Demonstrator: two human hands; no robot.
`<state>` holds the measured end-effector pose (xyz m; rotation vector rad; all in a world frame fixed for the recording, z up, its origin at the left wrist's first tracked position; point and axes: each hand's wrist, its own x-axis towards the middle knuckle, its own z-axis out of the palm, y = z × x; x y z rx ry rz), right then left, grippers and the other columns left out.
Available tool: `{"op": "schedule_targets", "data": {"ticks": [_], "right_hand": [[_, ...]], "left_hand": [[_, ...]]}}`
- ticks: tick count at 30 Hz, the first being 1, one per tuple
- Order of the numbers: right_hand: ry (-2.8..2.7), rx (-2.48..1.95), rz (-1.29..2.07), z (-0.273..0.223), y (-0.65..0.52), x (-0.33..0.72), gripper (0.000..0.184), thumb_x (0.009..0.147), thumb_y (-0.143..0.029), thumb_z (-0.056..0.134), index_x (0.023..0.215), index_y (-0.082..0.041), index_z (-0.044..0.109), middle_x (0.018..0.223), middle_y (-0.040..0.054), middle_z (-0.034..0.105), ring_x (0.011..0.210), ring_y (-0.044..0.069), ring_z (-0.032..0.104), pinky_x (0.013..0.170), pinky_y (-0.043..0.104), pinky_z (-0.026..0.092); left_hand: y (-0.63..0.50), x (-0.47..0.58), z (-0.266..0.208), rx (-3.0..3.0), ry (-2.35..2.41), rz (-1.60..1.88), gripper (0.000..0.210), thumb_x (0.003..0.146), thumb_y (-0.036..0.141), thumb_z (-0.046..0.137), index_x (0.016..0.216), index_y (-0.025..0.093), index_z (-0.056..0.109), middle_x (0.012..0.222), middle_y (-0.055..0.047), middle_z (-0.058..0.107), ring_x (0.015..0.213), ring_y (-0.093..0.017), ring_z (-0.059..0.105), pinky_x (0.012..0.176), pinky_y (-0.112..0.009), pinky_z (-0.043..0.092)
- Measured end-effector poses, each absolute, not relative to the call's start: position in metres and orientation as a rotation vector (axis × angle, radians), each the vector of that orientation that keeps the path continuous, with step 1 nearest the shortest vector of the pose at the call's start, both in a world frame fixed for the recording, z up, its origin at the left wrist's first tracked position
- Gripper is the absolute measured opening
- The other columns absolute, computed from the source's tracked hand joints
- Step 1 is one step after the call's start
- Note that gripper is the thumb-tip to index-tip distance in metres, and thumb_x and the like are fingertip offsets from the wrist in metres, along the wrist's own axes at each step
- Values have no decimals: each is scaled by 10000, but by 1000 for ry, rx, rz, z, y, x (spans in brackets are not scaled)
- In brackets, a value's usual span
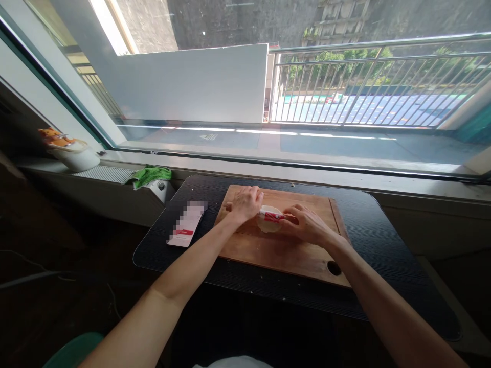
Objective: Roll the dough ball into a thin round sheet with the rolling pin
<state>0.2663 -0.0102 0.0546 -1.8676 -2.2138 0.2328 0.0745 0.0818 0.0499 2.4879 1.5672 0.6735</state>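
Note:
A rolling pin [273, 217] with a red and white label lies across a small flat round of dough [268, 226] on the wooden cutting board [268, 250]. My left hand [247, 202] is closed over the pin's left part, and a wooden end pokes out beyond it. At the other end, the fingers of my right hand [305, 224] curl around the pin. Pale dough edges show above and below the label; the rest is hidden under the pin.
A phone [187, 225], partly pixelated, lies left of the board on the black table [374, 240]. Along the window ledge are a green cloth [151, 175] and a white pot [79, 155] with something orange on top. A green rounded object [74, 351] shows at lower left.

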Motion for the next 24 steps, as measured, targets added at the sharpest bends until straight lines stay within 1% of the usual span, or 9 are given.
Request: {"op": "schedule_targets", "data": {"ticks": [2,5,8,10,14,17,20,24], "right_hand": [[-2064,-1920,172,56,3,257,375,983,-439,478,1190,-216,697,1200,126,678,1083,270,611,937,397,445],[-1943,-2007,140,52,20,237,442,1020,-420,366,1285,-204,646,1310,143,640,1235,286,540,1046,451,390],[-1949,-2088,187,42,21,224,496,1022,-452,345,1338,-175,609,1411,156,592,1360,311,447,1121,503,324],[-1961,-2081,156,34,15,221,506,1018,-462,350,1357,-181,598,1438,147,580,1416,321,390,1148,527,290],[-1953,-2023,36,27,21,231,491,1010,-421,355,1378,-193,587,1466,146,558,1458,325,336,1167,553,267],[-1896,-2079,82,29,49,242,503,1004,-382,341,1410,-180,557,1494,158,523,1472,337,317,1164,574,275],[-1842,-2143,175,32,60,247,510,998,-360,328,1422,-171,540,1503,160,510,1476,342,314,1163,577,282],[-1936,-2069,146,27,25,236,506,1003,-365,321,1411,-180,554,1509,137,518,1495,331,288,1178,550,273]], "left_hand": [[82,77,39,2475,1565,675,244,1024,277,425,1045,192,653,1065,-113,720,1072,-258,644,965,-388,470],[81,75,32,2489,1550,665,301,1026,274,399,1191,206,642,1177,-117,718,1204,-267,605,1068,-445,423],[73,71,31,2521,1509,548,378,1014,322,430,1342,225,591,1335,-129,668,1341,-309,523,1152,-553,336],[67,69,30,2535,1473,484,421,1010,352,437,1392,230,567,1396,-136,633,1376,-332,494,1167,-598,305],[80,76,31,2508,1486,444,476,1010,389,422,1454,248,517,1488,-129,560,1445,-336,414,1197,-633,246],[106,89,36,2441,1532,366,521,1018,382,379,1508,221,450,1560,-129,480,1501,-332,329,1207,-653,212],[113,93,40,2408,1555,282,541,1019,361,358,1522,177,429,1575,-154,453,1509,-345,313,1199,-669,218],[78,78,35,2482,1512,299,546,1008,368,389,1518,183,443,1583,-158,440,1514,-347,304,1211,-665,185]]}}
